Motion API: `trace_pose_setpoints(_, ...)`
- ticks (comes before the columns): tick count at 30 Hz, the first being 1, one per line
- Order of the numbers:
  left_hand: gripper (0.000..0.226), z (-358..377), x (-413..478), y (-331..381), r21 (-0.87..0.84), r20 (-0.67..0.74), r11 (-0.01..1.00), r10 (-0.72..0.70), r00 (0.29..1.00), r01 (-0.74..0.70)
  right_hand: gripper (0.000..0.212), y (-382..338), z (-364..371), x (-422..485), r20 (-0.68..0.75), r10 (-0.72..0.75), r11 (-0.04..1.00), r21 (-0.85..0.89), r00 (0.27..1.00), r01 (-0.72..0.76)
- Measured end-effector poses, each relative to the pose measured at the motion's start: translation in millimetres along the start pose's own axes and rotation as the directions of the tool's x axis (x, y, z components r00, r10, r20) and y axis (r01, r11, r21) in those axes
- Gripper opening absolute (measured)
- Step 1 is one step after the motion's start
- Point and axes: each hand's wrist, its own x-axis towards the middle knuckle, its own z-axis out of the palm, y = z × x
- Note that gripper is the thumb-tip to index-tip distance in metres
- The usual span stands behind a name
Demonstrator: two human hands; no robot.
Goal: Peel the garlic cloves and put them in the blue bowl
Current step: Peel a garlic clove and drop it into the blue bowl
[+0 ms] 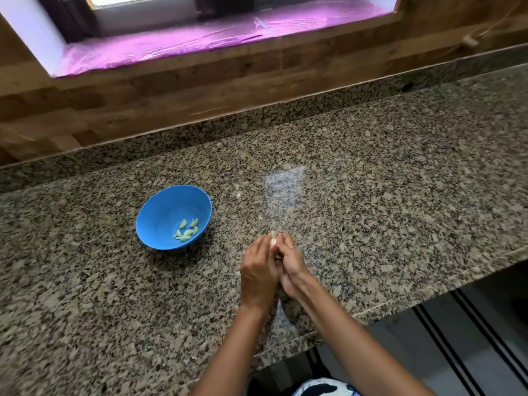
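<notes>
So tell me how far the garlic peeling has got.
Done: several peeled cloves lie in the blue bowl on the granite counter. In hand: the left hand and right hand are pressed together around a garlic piece, its pale skin showing at the fingertips. Left: that clove has to be peeled and dropped in the bowl. Whether the hands hide more cloves, I cannot tell.

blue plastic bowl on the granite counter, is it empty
No, the round blue plastic bowl holds several pale peeled garlic cloves near its bottom.
</notes>
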Motion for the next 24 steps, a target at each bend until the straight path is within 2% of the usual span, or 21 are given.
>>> trace_pose_setpoints(3,0.047,2,-1,8,0.048,-0.041,0.999,0.013,0.999,-0.011,0.011,6,1,1,-0.046,-0.045,0.997,-0.068,0.998,0.042)
trace_pose_setpoints(7,0.061,4,0,12,-0.035,-0.073,0.998,-0.054,0.996,0.052,0.011,10,-2,0,-0.056,-0.074,0.991,-0.117,0.996,0.067)
trace_pose_setpoints(11,0.029,5,2,11,-0.099,-0.024,0.970,-0.224,0.974,0.221,0.004,15,-5,4,-0.075,-0.100,0.974,-0.212,0.992,0.083)
trace_pose_setpoints(14,0.026,2,4,12,-0.158,0.022,0.928,-0.339,0.940,0.338,0.007,12,-7,5,-0.056,-0.121,0.945,-0.312,0.991,0.098)
trace_pose_setpoints(17,0.027,-9,5,6,-0.321,0.143,0.870,-0.347,0.927,0.375,0.009,5,-10,5,-0.006,-0.131,0.904,-0.410,0.991,0.117)
trace_pose_setpoints(19,0.026,-18,7,-2,-0.400,0.219,0.834,-0.315,0.924,0.379,0.012,0,-13,3,0.045,-0.113,0.871,-0.476,0.993,0.121)
trace_pose_setpoints(22,0.019,-31,13,-10,-0.325,0.181,0.875,-0.316,0.931,0.360,0.020,-7,-15,0,0.146,0.013,0.874,-0.482,0.989,0.060)
trace_pose_setpoints(24,0.019,-36,17,-8,-0.347,0.215,0.850,-0.341,0.915,0.398,0.022,-11,-16,-3,0.194,0.095,0.890,-0.456,0.976,0.004)
